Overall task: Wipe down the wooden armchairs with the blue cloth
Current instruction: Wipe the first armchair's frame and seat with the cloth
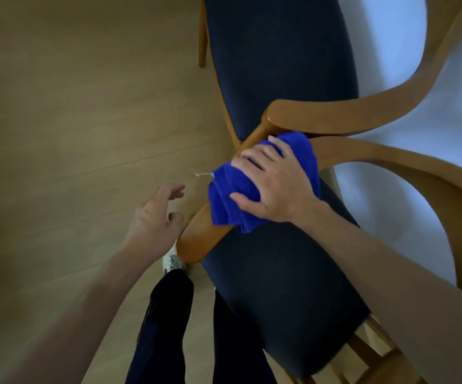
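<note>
armrest (196, 239) middle under cloth (230, 200)

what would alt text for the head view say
A person's right hand presses a folded blue cloth onto the wooden armrest of an armchair with a dark seat cushion. The left hand hovers open and empty beside the armrest, above a wood floor.

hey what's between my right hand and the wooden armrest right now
The folded blue cloth lies between them: your right hand presses it flat onto the armrest, seen in the head view.
</note>
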Available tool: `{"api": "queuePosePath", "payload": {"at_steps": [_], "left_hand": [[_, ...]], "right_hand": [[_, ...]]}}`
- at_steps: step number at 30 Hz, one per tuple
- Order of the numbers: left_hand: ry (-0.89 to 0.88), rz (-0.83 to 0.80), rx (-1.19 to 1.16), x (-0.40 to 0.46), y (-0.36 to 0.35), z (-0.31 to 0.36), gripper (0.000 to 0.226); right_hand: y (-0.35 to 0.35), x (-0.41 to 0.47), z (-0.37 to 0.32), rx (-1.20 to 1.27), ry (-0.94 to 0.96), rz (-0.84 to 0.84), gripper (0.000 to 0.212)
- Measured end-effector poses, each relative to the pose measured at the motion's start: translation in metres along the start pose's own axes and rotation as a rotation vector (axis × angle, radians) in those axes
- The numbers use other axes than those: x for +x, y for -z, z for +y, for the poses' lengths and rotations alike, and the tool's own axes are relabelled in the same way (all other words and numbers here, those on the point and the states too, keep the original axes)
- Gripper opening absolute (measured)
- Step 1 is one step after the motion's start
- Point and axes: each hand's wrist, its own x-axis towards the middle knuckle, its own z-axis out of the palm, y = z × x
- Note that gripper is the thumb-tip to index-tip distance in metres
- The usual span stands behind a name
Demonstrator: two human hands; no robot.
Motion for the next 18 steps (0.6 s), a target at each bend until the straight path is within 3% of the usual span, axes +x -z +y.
{"api": "queuePosePath", "payload": {"at_steps": [5, 11, 15, 18], "left_hand": [[0.025, 0.047, -0.057, 0.009, -0.011, 0.006, 0.045], [0.275, 0.085, -0.161, 0.000, -0.008, -0.027, 0.037], [0.220, 0.038, -0.099, 0.002, 0.004, -0.034, 0.038], [0.202, 0.067, -0.074, 0.018, 0.007, -0.023, 0.035]], "right_hand": [[0.000, -0.001, -0.030, -0.016, -0.174, -0.007, 0.060], [-0.034, -0.021, -0.126, 0.186, 0.216, 0.034, 0.058], [-0.032, -0.020, -0.091, 0.193, 0.348, 0.060, 0.068], [-0.017, -0.019, -0.026, 0.115, 0.244, 0.057, 0.084]]}}
